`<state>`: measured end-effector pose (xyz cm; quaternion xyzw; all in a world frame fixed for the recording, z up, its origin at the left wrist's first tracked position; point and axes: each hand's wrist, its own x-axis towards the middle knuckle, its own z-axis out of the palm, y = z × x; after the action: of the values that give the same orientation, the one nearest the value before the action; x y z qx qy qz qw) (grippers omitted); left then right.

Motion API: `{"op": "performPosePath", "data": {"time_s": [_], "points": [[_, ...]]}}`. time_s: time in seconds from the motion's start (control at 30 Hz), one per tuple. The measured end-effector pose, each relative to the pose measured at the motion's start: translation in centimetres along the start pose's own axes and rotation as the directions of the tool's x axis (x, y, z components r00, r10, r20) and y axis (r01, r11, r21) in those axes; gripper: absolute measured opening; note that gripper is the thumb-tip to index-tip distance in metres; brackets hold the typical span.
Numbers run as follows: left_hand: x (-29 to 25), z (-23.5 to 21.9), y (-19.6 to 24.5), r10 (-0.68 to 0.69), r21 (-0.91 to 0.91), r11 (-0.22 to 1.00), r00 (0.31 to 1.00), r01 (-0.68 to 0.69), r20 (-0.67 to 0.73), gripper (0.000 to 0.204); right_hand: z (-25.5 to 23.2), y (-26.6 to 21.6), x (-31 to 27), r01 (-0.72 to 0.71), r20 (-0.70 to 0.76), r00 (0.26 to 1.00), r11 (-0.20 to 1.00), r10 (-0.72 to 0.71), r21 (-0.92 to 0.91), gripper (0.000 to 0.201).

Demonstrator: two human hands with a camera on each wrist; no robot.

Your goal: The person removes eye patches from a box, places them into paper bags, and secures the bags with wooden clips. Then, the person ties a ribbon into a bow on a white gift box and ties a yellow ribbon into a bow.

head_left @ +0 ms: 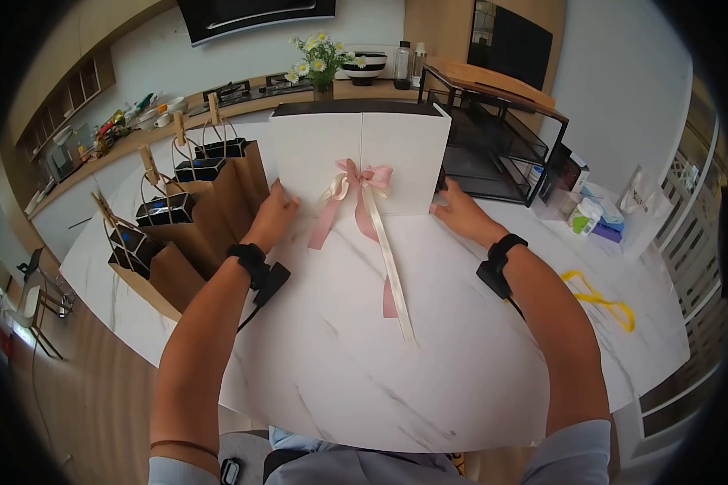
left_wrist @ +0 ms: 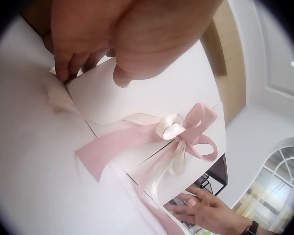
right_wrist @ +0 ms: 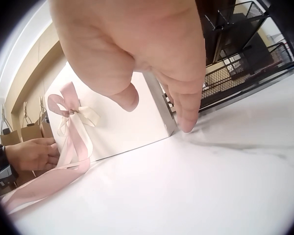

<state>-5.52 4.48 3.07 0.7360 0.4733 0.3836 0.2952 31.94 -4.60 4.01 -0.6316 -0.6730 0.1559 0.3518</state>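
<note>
A white gift box (head_left: pixel 315 153) with a dark top edge stands upright on the marble-patterned table (head_left: pixel 323 388). A centre seam splits its front, where a pink and cream ribbon bow (head_left: pixel 358 179) is tied, its long tails trailing onto the tabletop. My left hand (head_left: pixel 273 217) is at the lower left edge, fingers down by the corner and thumb over the front. At the lower right edge is my right hand (head_left: pixel 466 213); in the right wrist view its straight fingers (right_wrist: pixel 187 107) run down beside the side wall, with the thumb in front of the face.
Several brown paper bags (head_left: pixel 166 275) with clothespins on their handles stand in a row on the left. A black metal rack (head_left: pixel 501 153) is right behind the box. Small packages (head_left: pixel 584 217) and a yellow ribbon (head_left: pixel 603 301) lie on the right. Daisies (head_left: pixel 319 61) stand behind.
</note>
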Motion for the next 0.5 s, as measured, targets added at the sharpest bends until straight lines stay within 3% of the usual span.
{"op": "performPosePath", "data": {"time_s": [0.03, 0.07, 0.13, 0.17, 0.23, 0.27, 0.37, 0.5], "points": [[0.0, 0.0, 0.2, 0.007, -0.002, 1.000, 1.000, -0.007, -0.007, 0.056, -0.3, -0.5, -0.2, -0.067, -0.003, 0.998, 0.997, 0.067, -0.046, 0.064], [0.0, 0.3, 0.2, 0.022, 0.036, 0.999, 0.999, -0.021, -0.037, 0.052, -0.7, -0.9, 0.0, -0.064, -0.008, 0.998, 0.997, 0.064, -0.050, 0.064], [0.4, 0.7, 0.5, 0.040, 0.075, 0.997, 0.997, -0.035, -0.067, 0.049, -0.6, -2.1, 0.7, -0.014, 0.114, 0.993, 1.000, 0.014, 0.002, 0.058], [0.8, 1.0, 0.8, -0.002, 0.145, 0.989, 0.994, 0.018, -0.110, 0.046, -0.1, -3.0, 1.1, -0.010, 0.112, 0.994, 1.000, 0.010, 0.002, 0.058], [1.7, 1.4, 1.0, -0.043, 0.213, 0.974, 0.988, 0.075, -0.151, 0.044, 1.0, -4.1, 2.0, -0.117, -0.041, 0.993, 0.973, 0.111, -0.201, 0.055], [2.0, 1.7, 0.9, -0.026, 0.228, 0.971, 0.982, 0.069, -0.184, 0.045, 1.3, -3.0, 2.9, -0.041, -0.067, 0.997, 0.976, 0.027, -0.215, 0.055], [3.2, 2.0, 1.0, -0.010, 0.250, 0.966, 0.976, 0.066, -0.219, 0.045, 2.1, -2.6, 4.2, -0.118, -0.144, 0.985, 0.973, 0.090, -0.197, 0.052], [4.3, 2.5, 0.9, -0.035, 0.230, 0.969, 0.973, 0.089, -0.229, 0.045, 2.1, -2.1, 5.1, -0.165, -0.141, 0.980, 0.971, 0.142, -0.171, 0.049]]}}
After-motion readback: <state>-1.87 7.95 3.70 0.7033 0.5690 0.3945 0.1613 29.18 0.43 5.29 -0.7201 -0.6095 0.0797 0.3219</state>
